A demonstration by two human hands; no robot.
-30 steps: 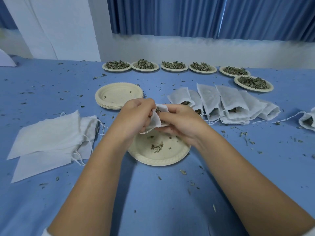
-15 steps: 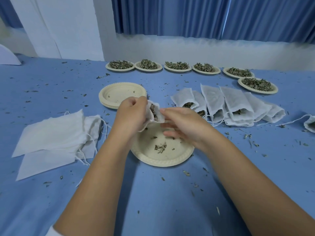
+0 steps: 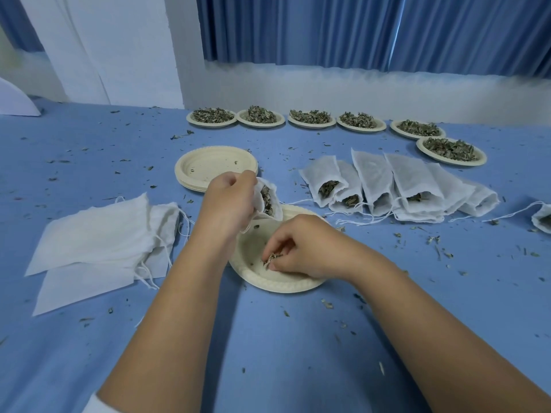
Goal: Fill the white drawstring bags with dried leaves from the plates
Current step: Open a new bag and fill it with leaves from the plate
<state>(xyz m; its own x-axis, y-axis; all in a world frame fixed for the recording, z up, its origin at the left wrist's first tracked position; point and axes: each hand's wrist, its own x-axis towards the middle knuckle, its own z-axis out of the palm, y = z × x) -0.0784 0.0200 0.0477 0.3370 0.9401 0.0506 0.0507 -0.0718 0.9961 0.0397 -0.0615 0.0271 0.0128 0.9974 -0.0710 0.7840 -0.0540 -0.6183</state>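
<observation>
Right hand low in the near cream paper plate, fingers curled, pinching a small clump of dried grey-green leaves against the plate's floor. Left hand just beyond and higher, closed round a small white gauze drawstring bag, holding it tilted above the plate's far rim with the mouth open toward the right hand and leaves showing inside. Under both forearms, a blue tablecloth littered with leaf crumbs.

To the left, a loose pile of flat, empty white drawstring bags, strings trailing at the right edge. Just behind the left hand, a stack of empty cream paper plates. To the right, an overlapping row of filled white bags lying on their sides, mouths toward the near side, leaves visible in several. At the right edge, part of one more bag, well apart from the row.

Farther back, six cream plates heaped with dried leaves, five in a line near the wall, the sixth a little nearer at the right end. Beyond, a white wall and pleated blue curtain.
</observation>
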